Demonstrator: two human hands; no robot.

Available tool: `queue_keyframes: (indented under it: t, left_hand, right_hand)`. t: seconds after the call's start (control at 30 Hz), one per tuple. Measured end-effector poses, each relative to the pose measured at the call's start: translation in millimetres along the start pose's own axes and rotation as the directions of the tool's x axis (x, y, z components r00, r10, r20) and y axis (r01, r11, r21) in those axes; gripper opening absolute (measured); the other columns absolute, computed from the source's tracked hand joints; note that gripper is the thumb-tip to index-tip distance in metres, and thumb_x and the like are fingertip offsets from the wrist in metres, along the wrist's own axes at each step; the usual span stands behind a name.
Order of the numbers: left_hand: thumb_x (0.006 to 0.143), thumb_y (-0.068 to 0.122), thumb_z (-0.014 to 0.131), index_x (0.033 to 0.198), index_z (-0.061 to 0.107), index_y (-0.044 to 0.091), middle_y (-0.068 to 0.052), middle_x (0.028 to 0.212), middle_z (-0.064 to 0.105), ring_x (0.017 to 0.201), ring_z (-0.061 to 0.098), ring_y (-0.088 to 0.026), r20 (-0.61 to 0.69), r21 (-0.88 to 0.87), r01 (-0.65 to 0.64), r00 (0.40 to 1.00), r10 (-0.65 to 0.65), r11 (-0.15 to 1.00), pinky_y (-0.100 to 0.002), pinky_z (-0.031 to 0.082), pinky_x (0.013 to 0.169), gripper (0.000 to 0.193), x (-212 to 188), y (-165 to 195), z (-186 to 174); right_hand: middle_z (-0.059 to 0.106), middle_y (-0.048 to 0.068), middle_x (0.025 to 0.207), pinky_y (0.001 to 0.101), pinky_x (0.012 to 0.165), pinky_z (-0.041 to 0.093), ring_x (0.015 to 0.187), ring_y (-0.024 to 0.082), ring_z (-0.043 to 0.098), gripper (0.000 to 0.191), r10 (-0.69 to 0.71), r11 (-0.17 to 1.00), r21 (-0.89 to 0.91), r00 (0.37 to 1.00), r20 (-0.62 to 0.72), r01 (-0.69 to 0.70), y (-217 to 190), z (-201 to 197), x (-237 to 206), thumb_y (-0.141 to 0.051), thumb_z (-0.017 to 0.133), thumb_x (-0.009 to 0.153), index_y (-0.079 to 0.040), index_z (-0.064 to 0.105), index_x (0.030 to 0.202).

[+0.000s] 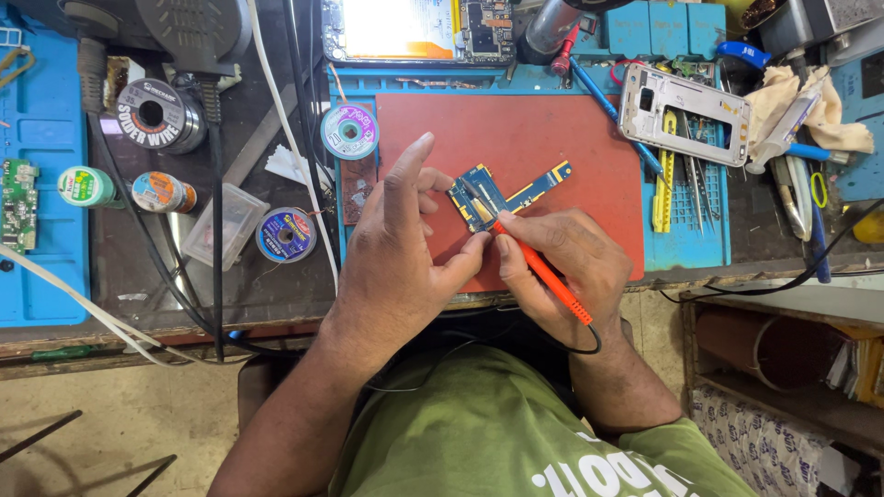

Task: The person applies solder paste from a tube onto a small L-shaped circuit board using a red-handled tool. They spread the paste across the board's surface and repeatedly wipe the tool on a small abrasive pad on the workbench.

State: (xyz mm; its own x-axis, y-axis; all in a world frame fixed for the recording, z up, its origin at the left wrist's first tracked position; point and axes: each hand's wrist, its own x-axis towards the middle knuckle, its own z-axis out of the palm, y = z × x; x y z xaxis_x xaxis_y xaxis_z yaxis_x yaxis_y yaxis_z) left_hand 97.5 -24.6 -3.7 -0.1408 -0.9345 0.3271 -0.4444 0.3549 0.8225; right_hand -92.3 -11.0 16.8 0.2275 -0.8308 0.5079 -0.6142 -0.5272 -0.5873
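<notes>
I sit at my phone repair bench, a cramped electronics workshop. A red work mat (pixel 552 138) on a blue silicone pad (pixel 700 230) covers the worn table (pixel 249 285); spools of solder wire (pixel 152 112) and desoldering braid (pixel 350 131) crowd the edge, beside a bare phone frame (pixel 683 99), an opened handset (pixel 414 29), tweezers (pixel 792 198) and loose circuit boards (pixel 17 204).

bare red mat (pixel 543 129), tools (pixel 681 175) crowding right
</notes>
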Motion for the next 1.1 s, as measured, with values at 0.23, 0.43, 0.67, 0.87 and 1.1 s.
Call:
queue_keyframes:
  t: [0.23, 0.43, 0.67, 0.87, 1.1]
  left_hand:
    - [0.082, 0.014, 0.090, 0.155, 0.028, 0.002, -0.011, 0.122, 0.065, 0.098, 0.064, -0.022, -0.008, 0.002, -0.006, 1.000, 0.006, 1.000, -0.034, 0.058, 0.084, 0.097, -1.7, -0.7, 1.0]
    - [0.082, 0.014, 0.090, 0.155, 0.028, 0.002, -0.011, 0.123, 0.065, 0.100, 0.064, -0.021, -0.014, -0.008, -0.008, 1.000, 0.008, 1.000, -0.033, 0.059, 0.084, 0.097, -1.9, -1.4, 1.8]
    - [0.082, 0.014, 0.089, 0.155, 0.028, 0.002, -0.011, 0.122, 0.064, 0.100, 0.064, -0.021, -0.010, 0.001, -0.015, 1.000, 0.015, 1.000, -0.032, 0.060, 0.083, 0.096, -0.7, -2.2, 1.9]
    - [0.083, 0.015, 0.089, 0.155, 0.027, 0.002, -0.011, 0.122, 0.064, 0.101, 0.064, -0.021, -0.009, 0.004, -0.019, 1.000, 0.020, 1.000, -0.032, 0.060, 0.084, 0.096, -0.3, -2.2, 2.4]
    - [0.083, 0.015, 0.089, 0.155, 0.027, 0.003, -0.011, 0.121, 0.064, 0.100, 0.064, -0.020, -0.005, 0.006, -0.017, 1.000, 0.017, 1.000, -0.032, 0.060, 0.083, 0.096, 0.1, -2.4, 1.9]
  right_hand:
    - [0.075, 0.010, 0.098, 0.0325, 0.077, 0.057, 0.086, 0.022, 0.072, 0.025, -0.001, 1.000, -0.002, 1.000, 0.011, 0.001, 1.3, -0.2, -0.4, 0.001, 0.080, 0.089, -0.003, 0.074, 0.113]
    - [0.074, 0.010, 0.097, 0.0320, 0.076, 0.056, 0.085, 0.022, 0.070, 0.025, -0.004, 1.000, 0.015, 1.000, 0.003, 0.004, 1.6, -0.9, -1.9, 0.001, 0.079, 0.089, -0.002, 0.074, 0.114]
    - [0.073, 0.010, 0.093, 0.0310, 0.072, 0.055, 0.081, 0.020, 0.069, 0.025, 0.008, 1.000, 0.008, 1.000, -0.006, -0.008, 0.7, -2.3, -4.0, 0.002, 0.078, 0.089, -0.001, 0.074, 0.113]
    - [0.075, 0.011, 0.099, 0.0309, 0.074, 0.056, 0.082, 0.020, 0.070, 0.023, -0.012, 1.000, 0.025, 1.000, -0.007, 0.012, 3.0, -3.8, -5.6, 0.002, 0.078, 0.089, 0.000, 0.072, 0.112]
    - [0.074, 0.010, 0.096, 0.0307, 0.073, 0.056, 0.081, 0.020, 0.069, 0.024, -0.035, 0.999, 0.028, 0.999, -0.018, 0.036, 5.9, -3.3, -7.2, 0.003, 0.078, 0.088, 0.000, 0.073, 0.111]
